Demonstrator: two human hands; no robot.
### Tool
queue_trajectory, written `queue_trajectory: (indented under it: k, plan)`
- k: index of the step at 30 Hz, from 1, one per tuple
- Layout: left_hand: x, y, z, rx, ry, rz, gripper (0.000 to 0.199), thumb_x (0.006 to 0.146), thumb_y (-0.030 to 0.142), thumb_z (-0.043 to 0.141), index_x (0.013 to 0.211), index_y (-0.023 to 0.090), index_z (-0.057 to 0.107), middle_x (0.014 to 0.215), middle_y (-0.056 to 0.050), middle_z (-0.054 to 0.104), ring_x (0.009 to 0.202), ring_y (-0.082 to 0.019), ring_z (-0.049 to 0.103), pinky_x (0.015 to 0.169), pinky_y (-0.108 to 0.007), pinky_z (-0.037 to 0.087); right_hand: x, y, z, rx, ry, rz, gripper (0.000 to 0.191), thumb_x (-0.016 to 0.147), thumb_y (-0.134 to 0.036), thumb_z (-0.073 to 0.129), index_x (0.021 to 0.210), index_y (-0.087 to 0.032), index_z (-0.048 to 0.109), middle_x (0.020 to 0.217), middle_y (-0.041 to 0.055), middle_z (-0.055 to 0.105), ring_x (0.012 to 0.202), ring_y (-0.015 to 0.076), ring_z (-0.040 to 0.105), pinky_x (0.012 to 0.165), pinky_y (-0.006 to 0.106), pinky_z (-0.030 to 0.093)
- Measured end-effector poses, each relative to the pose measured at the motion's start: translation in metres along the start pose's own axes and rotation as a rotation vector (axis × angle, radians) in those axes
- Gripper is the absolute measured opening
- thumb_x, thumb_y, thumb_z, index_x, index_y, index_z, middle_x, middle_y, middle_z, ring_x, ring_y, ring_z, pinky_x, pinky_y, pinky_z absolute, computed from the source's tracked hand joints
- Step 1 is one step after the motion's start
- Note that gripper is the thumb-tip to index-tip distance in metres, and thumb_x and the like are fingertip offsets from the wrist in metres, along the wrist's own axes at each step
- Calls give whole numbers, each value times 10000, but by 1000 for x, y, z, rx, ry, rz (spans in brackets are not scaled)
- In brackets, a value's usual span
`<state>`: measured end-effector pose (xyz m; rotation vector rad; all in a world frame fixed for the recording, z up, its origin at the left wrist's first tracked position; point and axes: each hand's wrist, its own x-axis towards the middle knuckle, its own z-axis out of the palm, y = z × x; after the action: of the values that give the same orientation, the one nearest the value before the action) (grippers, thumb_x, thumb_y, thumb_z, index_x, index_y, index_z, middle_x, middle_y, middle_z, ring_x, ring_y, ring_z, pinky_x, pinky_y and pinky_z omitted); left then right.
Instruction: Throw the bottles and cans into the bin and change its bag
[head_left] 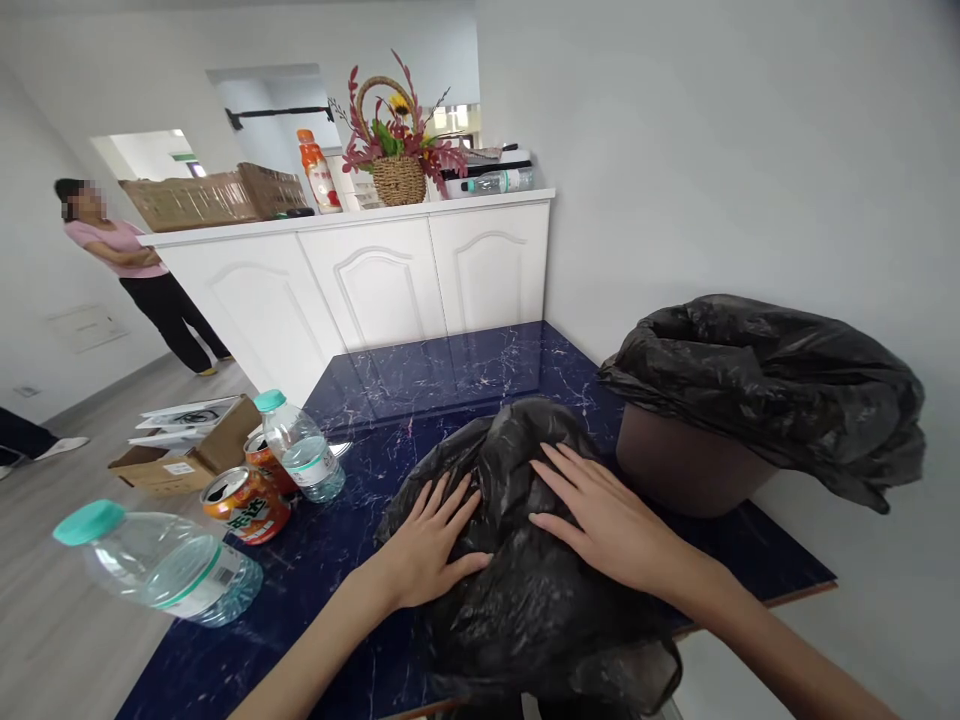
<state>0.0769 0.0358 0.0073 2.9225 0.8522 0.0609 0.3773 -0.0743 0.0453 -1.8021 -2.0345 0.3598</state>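
A crumpled black plastic bag [517,590] lies on the dark blue marbled table [450,370] and hangs over its near edge. Fingers spread, my left hand [431,545] rests flat on the bag's left side. On its right side lies my right hand [600,515], palm down with the fingers stretched out. Neither hand grips anything. What the bag holds, if anything, is hidden. Just right of my right hand stands a brownish bin [682,455], its rim covered by another black bag [772,380].
Two water bottles [195,575] [304,450] and two orange drink cans [247,505] [262,455] stand along the table's left side. An open cardboard box [165,470] is beyond them. White cabinets [382,290] hold a flower basket [400,180]. A person [124,245] stands far left.
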Motion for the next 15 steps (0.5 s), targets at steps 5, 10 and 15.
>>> queue_trajectory:
  k: [5,10,15]
  plan:
    - [-7,-17,10,68,134,-175,881,1014,741,470,1712,238,279,1756,-152,297,1638,-423,233,1297,-685,257,29,10,5,-257,-123,120,524,1051,-564,483,1108,-162,813,1110,221,801,1062,432,752,1030,619,521]
    - [-4,2,-13,-15,175,-115,635,1116,544,407,1676,247,373,1721,-100,400,1630,-312,309,1333,-573,295,66,-2,4,-143,174,-214,455,1100,-378,409,1440,-194,649,1501,148,655,1398,333,600,1141,504,486]
    - [-3,10,-16,28,57,27,662,1111,451,467,1717,330,231,1768,-42,293,1656,-325,207,1324,-601,302,103,28,50,-143,18,-296,644,1101,-562,379,1631,-209,475,1729,90,398,1628,316,300,1321,537,245]
